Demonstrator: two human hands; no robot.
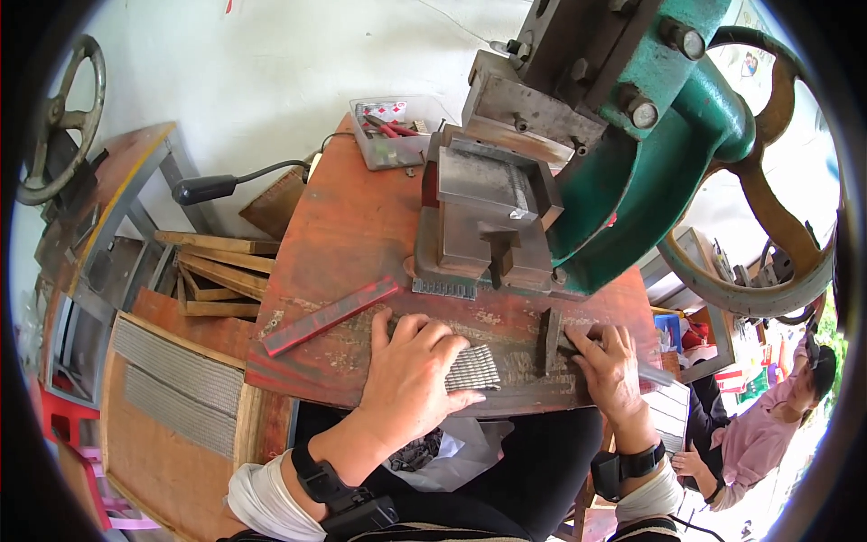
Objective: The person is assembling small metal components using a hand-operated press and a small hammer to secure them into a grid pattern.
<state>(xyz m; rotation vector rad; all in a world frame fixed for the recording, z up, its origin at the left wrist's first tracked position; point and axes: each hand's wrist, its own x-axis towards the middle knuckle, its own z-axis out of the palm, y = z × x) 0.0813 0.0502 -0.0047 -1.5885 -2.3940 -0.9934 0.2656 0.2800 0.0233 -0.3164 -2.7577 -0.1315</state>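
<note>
My left hand [411, 375] rests on the near edge of the worktable with its fingers spread. Its thumb and index finger lie along a flat batch of small metal pieces [473, 369] set in close rows. My right hand [610, 369] is at the table's right front, fingers curled; what they hold is hidden. Just left of it stands a dark metal block [549, 341], near the thumb. A grey bar [656, 374] shows beyond that hand's right side. Behind both hands is the press's steel die [488, 221], with a short toothed metal strip [444, 289] at its front.
A green press [632, 194] with a large handwheel [795, 262] rises at the right. On the red-brown table [334, 226] lie a red bar [330, 316] and a clear tool box [393, 149]. A wooden tray [172, 434] of metal strips sits at left. Another person [763, 425] sits at far right.
</note>
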